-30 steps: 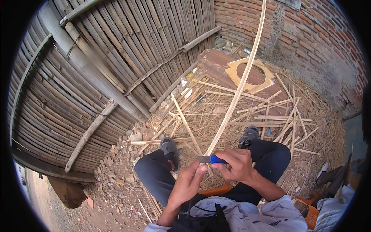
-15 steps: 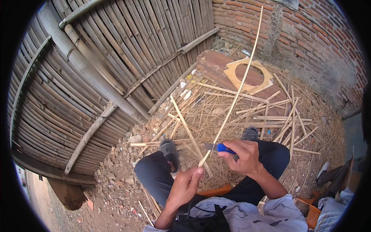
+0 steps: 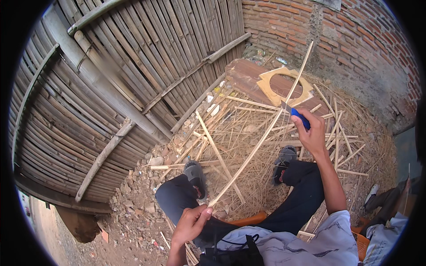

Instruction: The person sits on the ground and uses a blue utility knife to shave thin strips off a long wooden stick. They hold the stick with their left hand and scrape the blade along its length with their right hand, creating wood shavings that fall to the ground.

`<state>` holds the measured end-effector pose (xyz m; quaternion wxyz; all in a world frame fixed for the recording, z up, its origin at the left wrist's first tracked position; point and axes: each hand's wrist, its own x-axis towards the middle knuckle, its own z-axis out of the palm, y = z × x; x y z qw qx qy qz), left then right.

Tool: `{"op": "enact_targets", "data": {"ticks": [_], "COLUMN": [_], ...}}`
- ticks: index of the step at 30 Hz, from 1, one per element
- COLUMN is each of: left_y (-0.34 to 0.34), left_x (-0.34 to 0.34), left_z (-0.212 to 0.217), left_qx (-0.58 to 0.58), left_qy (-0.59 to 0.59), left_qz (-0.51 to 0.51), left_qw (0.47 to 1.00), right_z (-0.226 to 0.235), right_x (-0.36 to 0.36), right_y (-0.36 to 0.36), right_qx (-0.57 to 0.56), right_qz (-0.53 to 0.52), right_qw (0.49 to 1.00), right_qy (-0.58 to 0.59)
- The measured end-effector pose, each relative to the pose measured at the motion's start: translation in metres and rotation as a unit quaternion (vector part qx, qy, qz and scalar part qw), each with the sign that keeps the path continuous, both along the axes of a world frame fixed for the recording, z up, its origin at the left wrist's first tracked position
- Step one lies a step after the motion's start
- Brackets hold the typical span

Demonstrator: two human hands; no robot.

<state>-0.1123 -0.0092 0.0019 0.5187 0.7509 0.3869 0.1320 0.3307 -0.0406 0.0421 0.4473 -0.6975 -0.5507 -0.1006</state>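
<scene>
A long, thin bamboo strip slants up from lower left to upper right in front of me. Its near end is pinched between the thumb and fingers of my left hand, over my left thigh. My right hand is closed round the blue handle of a knife. The short grey blade lies against the strip, beyond its middle. Past the blade, the strip's thin far end rises toward the brick wall.
Cut bamboo strips and straw-like shavings litter the ground. A brown board carries a flat yellowish piece with a round hole. A bamboo fence stands left, a brick wall behind. Another person's leg shows at right.
My right hand with the knife has moved up and away along the strip. My left hand has drawn the near end back toward me and left, lowering the far tip.
</scene>
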Motion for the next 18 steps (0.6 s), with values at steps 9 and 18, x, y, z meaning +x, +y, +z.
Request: {"op": "enact_targets", "data": {"ticks": [9, 18], "left_y": [0.025, 0.027], "left_x": [-0.062, -0.126], "left_z": [-0.009, -0.022], "left_qx": [-0.053, 0.002], "left_qy": [-0.002, 0.050], "left_qz": [0.013, 0.108], "left_qw": [0.998, 0.993], "right_z": [0.018, 0.009], "right_x": [0.124, 0.221], "right_y": [0.042, 0.033], "right_qx": [0.043, -0.033], "right_qz": [-0.138, -0.240], "right_qw": [0.989, 0.970], "right_qy": [-0.009, 0.005]}}
